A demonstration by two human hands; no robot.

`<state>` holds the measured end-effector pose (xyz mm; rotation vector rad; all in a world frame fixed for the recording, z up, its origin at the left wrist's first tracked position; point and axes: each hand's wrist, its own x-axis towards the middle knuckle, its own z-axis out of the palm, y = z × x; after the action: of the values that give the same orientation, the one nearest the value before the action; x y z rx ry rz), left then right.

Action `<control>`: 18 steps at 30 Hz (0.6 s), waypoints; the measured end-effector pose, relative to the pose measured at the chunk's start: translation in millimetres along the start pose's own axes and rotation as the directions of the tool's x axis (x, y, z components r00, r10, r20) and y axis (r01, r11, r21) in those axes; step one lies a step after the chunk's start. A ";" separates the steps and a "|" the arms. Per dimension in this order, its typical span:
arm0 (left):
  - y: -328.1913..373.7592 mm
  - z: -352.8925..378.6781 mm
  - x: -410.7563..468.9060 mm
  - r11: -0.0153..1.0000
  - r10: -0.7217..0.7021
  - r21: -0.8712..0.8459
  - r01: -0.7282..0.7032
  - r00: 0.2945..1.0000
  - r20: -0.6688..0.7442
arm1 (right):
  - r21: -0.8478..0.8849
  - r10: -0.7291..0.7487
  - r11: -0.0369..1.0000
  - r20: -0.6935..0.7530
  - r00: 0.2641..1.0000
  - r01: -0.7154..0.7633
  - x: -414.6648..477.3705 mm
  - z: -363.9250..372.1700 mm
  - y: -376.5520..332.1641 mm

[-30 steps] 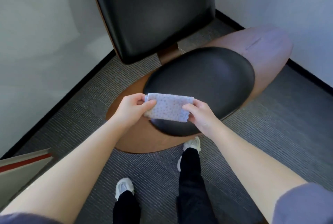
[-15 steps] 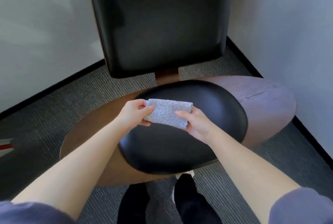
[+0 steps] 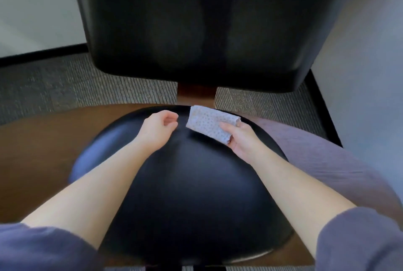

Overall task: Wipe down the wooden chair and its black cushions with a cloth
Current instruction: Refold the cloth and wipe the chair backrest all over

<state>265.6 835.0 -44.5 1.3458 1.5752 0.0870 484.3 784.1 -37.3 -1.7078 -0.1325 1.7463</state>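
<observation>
Reader: Arms first, please. How are they held?

Describer: Both bare forearms reach forward from six o'clock, out of dark blue sleeves [image 3: 43, 249]. They converge over the black seat cushion [image 3: 192, 194] of the wooden chair [image 3: 39, 150]. The wrists sit near the cushion's far edge, toward twelve o'clock.

Reader: And the hands?

Describer: The left hand [image 3: 160, 125] hangs at about eleven o'clock over the cushion, palm turned inward, fingers loosely curled with a gap to the thumb. It holds nothing and is just beside the cloth, not touching it. The right hand [image 3: 242, 139], at one o'clock, grips a folded pale cloth [image 3: 209, 123] with small dots, thumb pressed on top and fingers underneath. The cloth is at twelve o'clock above the seat cushion's rear rim, just in front of the wooden post [image 3: 196, 94] below the black back cushion [image 3: 196, 26].

Reader: Anything unclear?

Describer: Whether the cloth touches the cushion, I cannot tell. The right fingers are mostly hidden beneath it. The back cushion's top is cut off at twelve o'clock, and the arms and sleeves cover the seat's near corners. At three o'clock the seat's rim looks washed mauve and blurred. Grey carpet [image 3: 65, 83] shows at nine o'clock.
</observation>
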 end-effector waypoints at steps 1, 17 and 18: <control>-6.6 3.2 9.0 0.993 0.055 0.110 -0.052 0.998 -0.024 | -0.012 -0.010 1.000 -0.020 1.000 0.010 13.1 -1.3 -0.1; -95.7 23.7 47.2 0.513 0.418 0.812 -0.278 0.907 0.046 | -0.884 -0.186 -0.249 0.445 0.876 0.396 126.9 37.7 -6.9; -95.7 23.7 47.6 0.513 0.417 0.812 -0.278 0.908 0.048 | -0.875 -0.151 -0.263 0.453 0.879 0.406 133.5 46.0 -8.2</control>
<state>222.7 823.4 -144.6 2.4438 1.4795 -0.3449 457.9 877.7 -140.0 -2.0283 -2.4993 1.1808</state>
